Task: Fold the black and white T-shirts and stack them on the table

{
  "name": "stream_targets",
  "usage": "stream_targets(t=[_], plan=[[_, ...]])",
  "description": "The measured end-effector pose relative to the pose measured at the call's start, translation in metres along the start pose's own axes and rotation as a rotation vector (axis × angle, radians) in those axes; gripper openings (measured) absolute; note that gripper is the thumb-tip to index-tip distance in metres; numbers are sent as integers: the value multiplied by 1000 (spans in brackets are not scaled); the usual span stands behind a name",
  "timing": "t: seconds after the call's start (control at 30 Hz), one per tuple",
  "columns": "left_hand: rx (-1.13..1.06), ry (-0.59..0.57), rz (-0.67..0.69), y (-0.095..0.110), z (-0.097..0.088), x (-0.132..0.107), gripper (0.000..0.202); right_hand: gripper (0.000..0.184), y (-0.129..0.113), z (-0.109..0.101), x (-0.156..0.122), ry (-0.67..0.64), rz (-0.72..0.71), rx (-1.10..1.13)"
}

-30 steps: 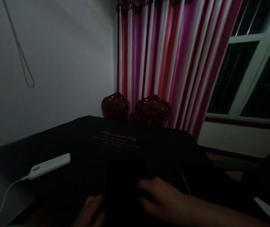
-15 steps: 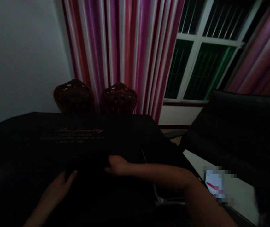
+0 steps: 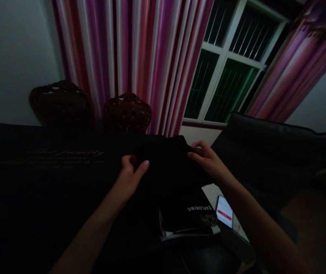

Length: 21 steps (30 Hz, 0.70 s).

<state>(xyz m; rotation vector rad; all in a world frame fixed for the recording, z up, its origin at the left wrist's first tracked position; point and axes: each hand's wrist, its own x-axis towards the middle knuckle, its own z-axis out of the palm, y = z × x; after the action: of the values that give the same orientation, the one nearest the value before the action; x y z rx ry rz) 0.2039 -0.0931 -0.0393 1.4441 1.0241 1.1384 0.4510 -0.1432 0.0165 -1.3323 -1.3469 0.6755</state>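
Observation:
In the dim room a black garment (image 3: 168, 171) lies in front of me on a table covered by a black cloth with orange lettering (image 3: 66, 158). My left hand (image 3: 130, 177) pinches the garment's near left part, thumb raised. My right hand (image 3: 207, 158) grips its far right corner near the table's edge. A folded black piece printed with white letters (image 3: 191, 213) lies just below the garment, between my forearms.
A lit phone (image 3: 224, 216) rests on a white surface by my right forearm. Two carved dark-red chair backs (image 3: 127, 114) stand behind the table before pink striped curtains (image 3: 140, 57). A black sofa (image 3: 280, 152) sits at the right under a barred window (image 3: 226, 72).
The view has swung right and the white power bank has left the picture. Both hands have moved away from me and to the right on the garment, the right one to its far corner.

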Motion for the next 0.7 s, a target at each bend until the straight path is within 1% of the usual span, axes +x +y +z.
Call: stream_targets(t=[0.07,0.1,0.13,0.17,0.2,0.23,0.27,0.3,0.33,0.37,0.43,0.47,0.5,0.53,0.6,0.63,0.7], plan=[[-12,-120,-19,-27,32,-2,56,33,29,-26,-22,59,95,-81],[37,-167,-24,-44,44,-4,55,32,49,-35,-33,59,154,-163],[124,-196,-17,-59,53,-6,54,31,68,-43,-44,35,213,-269],[242,-197,10,-72,58,-9,52,31,86,-49,-53,8,253,-397],[372,-167,64,-81,61,-11,50,33,100,-53,-61,-8,259,-539],[492,-114,138,-84,61,-14,47,36,110,-57,-67,-4,224,-681],[585,-59,223,-80,61,-15,43,40,114,-59,-71,25,157,-806],[646,-18,312,-72,61,-17,38,42,113,-61,-72,72,73,-902],[687,-7,396,-61,63,-17,35,44,110,-60,-72,117,-9,-962],[718,-33,470,-48,66,-17,33,45,104,-58,-69,145,-74,-994],[786,-143,580,-30,78,-16,35,48,97,-46,-62,134,-136,-1016],[833,-191,609,-28,87,-16,36,50,97,-37,-59,95,-130,-1029],[887,-219,606,-32,96,-17,38,53,100,-27,-57,36,-99,-1046],[940,-229,568,-40,104,-19,42,56,107,-15,-57,-29,-48,-1063],[1010,-232,441,-67,114,-26,53,62,123,6,-62,-132,70,-1080],[1021,-235,388,-81,116,-30,57,64,131,14,-66,-157,109,-1080],[1007,-236,352,-102,115,-39,57,65,141,24,-73,-152,131,-1074]])
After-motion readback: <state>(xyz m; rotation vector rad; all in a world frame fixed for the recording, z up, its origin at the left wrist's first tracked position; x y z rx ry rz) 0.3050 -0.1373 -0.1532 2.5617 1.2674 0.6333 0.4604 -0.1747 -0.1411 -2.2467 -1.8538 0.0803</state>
